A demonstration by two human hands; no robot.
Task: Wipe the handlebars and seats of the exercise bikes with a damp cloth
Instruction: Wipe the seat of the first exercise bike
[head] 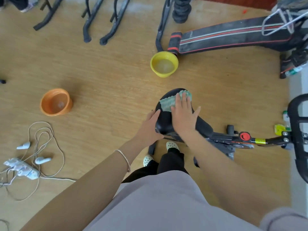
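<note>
Head view: cloth [168,103] on seat [164,121], label [260,140] unreadable

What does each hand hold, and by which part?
Left hand grips the seat by its side edge. Right hand grips nothing, pressing the cloth flat on the seat.

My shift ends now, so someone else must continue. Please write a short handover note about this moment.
Left hand grips the seat edge, steadying it.
Right hand presses the green cloth flat on the seat, fingers straight.
Yellow basin with water stands on the floor beyond.
Done: seat wipe is under way.
To do: finish this seat, then the handlebars at right.
</note>
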